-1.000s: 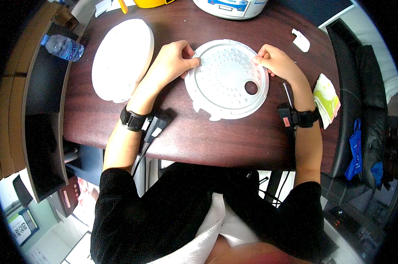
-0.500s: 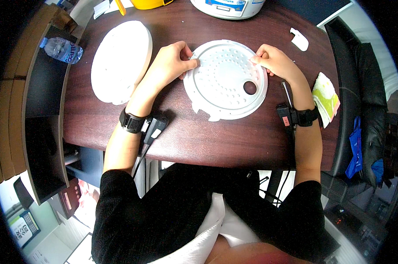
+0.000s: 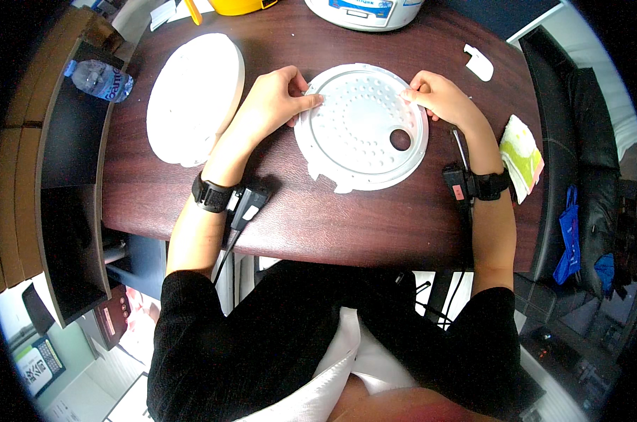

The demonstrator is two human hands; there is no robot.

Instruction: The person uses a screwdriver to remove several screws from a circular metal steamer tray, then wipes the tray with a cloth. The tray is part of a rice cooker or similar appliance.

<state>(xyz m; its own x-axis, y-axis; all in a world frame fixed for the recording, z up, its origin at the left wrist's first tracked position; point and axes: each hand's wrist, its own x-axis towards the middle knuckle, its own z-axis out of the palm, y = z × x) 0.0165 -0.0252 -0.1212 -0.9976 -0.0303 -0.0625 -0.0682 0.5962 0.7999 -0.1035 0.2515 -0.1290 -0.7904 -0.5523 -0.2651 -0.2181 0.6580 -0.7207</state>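
White perforated disc (image 3: 361, 130), round with a raised rim, rows of little holes and one bigger round hole near its right side, lies flat on the dark brown wooden table (image 3: 332, 218) right in front of you. Your left hand (image 3: 273, 102) sits at its left edge, fingers curled with the tips pinching the rim there. Your right hand (image 3: 438, 98) is on the opposite edge, upper right, fingers bunched tight on the rim too, so you've got the disc gripped from both sides while it rests on the wood.

You've got a black watch-like band (image 3: 209, 193) on the left wrist with a small black box and cable hanging off it, and a similar black strap (image 3: 484, 186) on the right.

Just left of the disc, past your left forearm, there's a plain white oval lid (image 3: 195, 98) lying flat, not touching the disc. Top edge of the table has the bottom of a white appliance (image 3: 364, 10) and something yellow (image 3: 241, 5). A small white plastic piece (image 3: 479, 63) sits off to the upper right, and a folded yellow-green cloth (image 3: 521, 156) is by your right wrist. A water bottle (image 3: 97, 79) lies on the shelf to the far left.
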